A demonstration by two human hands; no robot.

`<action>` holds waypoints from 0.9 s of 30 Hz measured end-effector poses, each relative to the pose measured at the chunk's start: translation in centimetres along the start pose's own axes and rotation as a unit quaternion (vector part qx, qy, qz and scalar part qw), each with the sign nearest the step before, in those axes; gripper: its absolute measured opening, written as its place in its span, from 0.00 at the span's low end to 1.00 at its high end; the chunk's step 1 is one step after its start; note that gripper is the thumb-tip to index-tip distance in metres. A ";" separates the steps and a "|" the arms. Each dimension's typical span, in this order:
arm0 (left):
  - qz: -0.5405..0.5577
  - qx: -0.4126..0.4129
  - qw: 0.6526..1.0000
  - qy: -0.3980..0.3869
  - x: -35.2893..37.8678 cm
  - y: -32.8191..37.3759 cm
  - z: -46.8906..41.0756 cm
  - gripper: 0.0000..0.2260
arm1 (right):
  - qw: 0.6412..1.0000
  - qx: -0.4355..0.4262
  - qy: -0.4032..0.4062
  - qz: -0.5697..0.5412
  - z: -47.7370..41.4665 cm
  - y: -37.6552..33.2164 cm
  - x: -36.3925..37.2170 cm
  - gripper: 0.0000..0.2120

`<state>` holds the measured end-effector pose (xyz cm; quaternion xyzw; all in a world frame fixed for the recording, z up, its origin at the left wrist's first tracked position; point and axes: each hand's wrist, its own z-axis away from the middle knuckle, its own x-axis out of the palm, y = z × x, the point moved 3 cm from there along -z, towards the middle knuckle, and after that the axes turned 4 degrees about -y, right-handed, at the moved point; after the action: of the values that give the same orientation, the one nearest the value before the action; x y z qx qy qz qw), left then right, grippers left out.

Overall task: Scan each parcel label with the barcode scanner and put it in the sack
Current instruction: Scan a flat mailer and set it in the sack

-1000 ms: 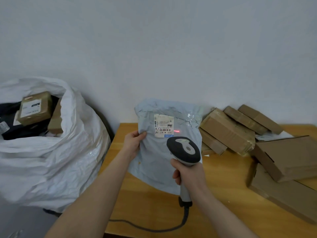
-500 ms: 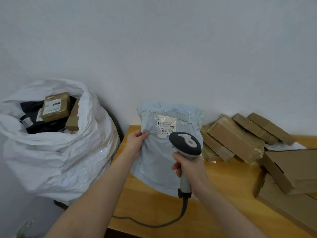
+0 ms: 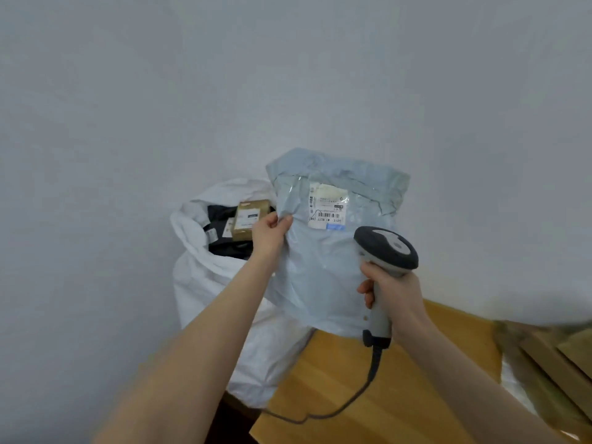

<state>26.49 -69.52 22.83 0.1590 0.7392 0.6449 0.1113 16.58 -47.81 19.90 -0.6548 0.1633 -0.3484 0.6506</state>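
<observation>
A white sack (image 3: 208, 299) stands open just beside the left end of the wooden desk (image 3: 352, 395), its mouth wide, I judge, so parcels can drop straight in; a small brown box (image 3: 250, 219) lies inside. I hold a pale blue plastic parcel (image 3: 323, 267) upright in the air, above the gap between sack and desk, printed side toward me, likely so the barcode faces the reader. My left grip (image 3: 270, 233) pinches the parcel's upper left edge, thumb on the front. My right grip (image 3: 394, 293) is clenched round the handle of the grey corded scanner (image 3: 387, 248), whose head points at the parcel. The white label (image 3: 326, 209) sits near the parcel's top; no scan light shows on it.
</observation>
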 end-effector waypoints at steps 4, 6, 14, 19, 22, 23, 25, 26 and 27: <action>0.011 0.072 0.996 0.056 -6.9 4.3 -7.7 0.06 | 0.999 -0.035 -0.029 -0.009 -4.5 -0.7 8.1 0.05; 0.024 0.098 0.992 0.073 -10.2 5.2 -12.0 0.07 | 0.999 -0.041 -0.033 -0.012 -7.4 -0.4 12.5 0.05; -0.038 0.063 0.992 0.101 -19.2 -0.9 -26.6 0.06 | 1.000 -0.017 -0.018 0.012 -17.4 2.7 27.4 0.07; -0.351 0.024 0.936 0.034 -22.5 -9.7 -29.1 0.13 | 0.999 -0.001 0.020 0.045 -21.3 4.4 29.4 0.06; -0.448 -0.055 0.893 0.010 -23.6 -10.5 -30.2 0.08 | 0.998 0.022 0.028 0.059 -22.8 5.6 29.9 0.05; -0.474 -0.072 0.877 0.010 -23.6 -10.2 -30.6 0.20 | 0.997 0.031 0.030 0.061 -23.2 5.9 30.0 0.05; -0.560 0.008 0.828 0.013 -22.7 -8.3 -31.0 0.38 | 0.996 0.042 0.036 0.065 -24.1 6.4 30.1 0.04; -0.610 0.080 0.788 -0.016 -21.5 -7.4 -31.0 0.41 | 0.996 0.046 0.036 0.069 -24.4 6.6 30.2 0.04; -0.644 0.129 0.751 -0.065 -19.9 -6.9 -30.7 0.42 | 0.996 0.048 0.035 0.070 -24.8 6.6 30.4 0.04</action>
<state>32.91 -106.10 19.58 -0.3001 0.7340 0.3070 0.5262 22.95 -87.07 18.76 -0.5969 0.2141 -0.3322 0.6982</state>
